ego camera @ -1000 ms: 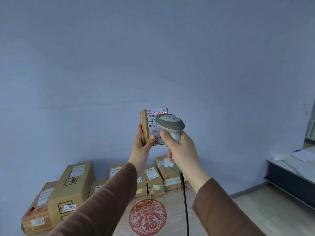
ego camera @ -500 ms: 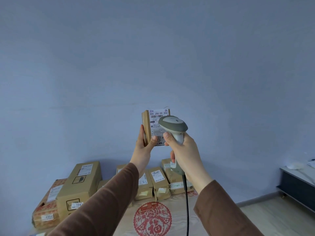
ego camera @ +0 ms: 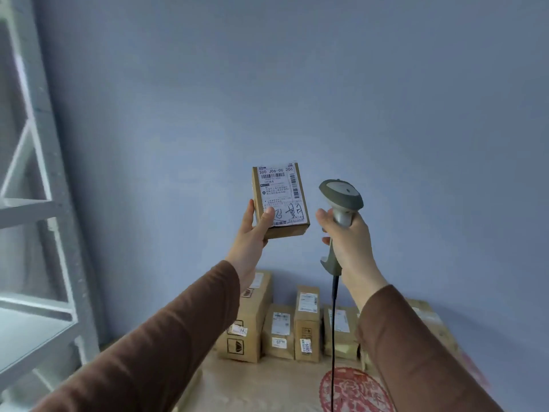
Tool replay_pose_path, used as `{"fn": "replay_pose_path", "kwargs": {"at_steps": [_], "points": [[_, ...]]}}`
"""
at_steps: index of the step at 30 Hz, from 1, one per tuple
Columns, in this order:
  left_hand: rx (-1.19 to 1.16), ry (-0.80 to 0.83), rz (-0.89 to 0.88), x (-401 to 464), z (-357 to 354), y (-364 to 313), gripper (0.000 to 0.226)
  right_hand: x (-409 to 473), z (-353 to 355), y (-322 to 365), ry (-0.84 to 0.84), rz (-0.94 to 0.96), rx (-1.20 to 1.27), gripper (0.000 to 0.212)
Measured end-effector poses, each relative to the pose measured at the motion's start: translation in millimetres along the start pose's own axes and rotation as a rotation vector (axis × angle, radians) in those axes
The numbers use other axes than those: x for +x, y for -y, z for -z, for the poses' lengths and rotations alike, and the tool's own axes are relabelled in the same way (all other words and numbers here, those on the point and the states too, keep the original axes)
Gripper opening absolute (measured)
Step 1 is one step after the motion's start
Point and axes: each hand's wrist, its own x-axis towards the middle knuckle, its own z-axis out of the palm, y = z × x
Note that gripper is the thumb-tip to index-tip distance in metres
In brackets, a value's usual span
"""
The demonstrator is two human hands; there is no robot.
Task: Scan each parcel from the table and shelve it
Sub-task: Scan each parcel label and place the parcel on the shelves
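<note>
- A white shelf (ego camera: 35, 209) stands at the far left, against the wall.
- The left hand (ego camera: 252, 233) holds the parcel (ego camera: 280, 200) up, fingers clamped on its lower edge, label facing out.
- The right hand (ego camera: 346, 239) is wrapped round the scanner (ego camera: 341, 203), beside the parcel, not aimed at it.
- More parcels (ego camera: 307, 322) wait on the counter (ego camera: 252, 385).
- For shelving, I'd keep the label outward.

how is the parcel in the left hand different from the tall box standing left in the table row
The held parcel is small, lifted in front of the wall, gripped by the left hand; the tall box is larger and stands on the table. The parcel's label covers most of its face; the box's stickers are small. Both are brown cardboard.
</note>
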Motion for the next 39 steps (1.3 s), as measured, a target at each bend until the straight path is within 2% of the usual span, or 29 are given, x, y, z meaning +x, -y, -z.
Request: {"fn": "replay_pose_path", "kwargs": {"at_steps": [5,7,12,15,21,23,26,29,33,39], "points": [[0.043,-0.145,0.012,-11,84,-49,0.064,-2,-102,4,0.189,-0.056,0.119,0.039],[0.072,-0.221,0.012,-17,121,-69,0.066,-8,-146,9,0.256,-0.069,0.139,0.041],[0.167,-0.381,-0.004,-36,222,-124,0.066,-36,-265,25,0.411,-0.088,0.187,0.022],[0.201,-0.459,-0.020,-51,284,-160,0.065,-59,-340,40,0.483,-0.069,0.221,0.018],[0.208,-0.601,-0.015,-83,406,-221,0.039,-106,-479,64,0.647,-0.101,0.289,0.017],[0.203,-0.671,-0.005,-88,441,-236,0.027,-119,-519,66,0.680,-0.126,0.300,0.024],[0.220,-0.728,0.010,-91,487,-249,0.021,-133,-572,66,0.710,-0.173,0.322,0.033],[0.234,-0.780,0.049,-87,527,-254,0.020,-138,-620,63,0.737,-0.220,0.332,0.030],[0.287,-0.888,0.099,-72,575,-255,0.031,-134,-684,50,0.807,-0.315,0.286,0.025],[0.314,-1.027,0.129,-44,645,-245,0.043,-125,-771,12,1.000,-0.465,0.162,0.036]]}}
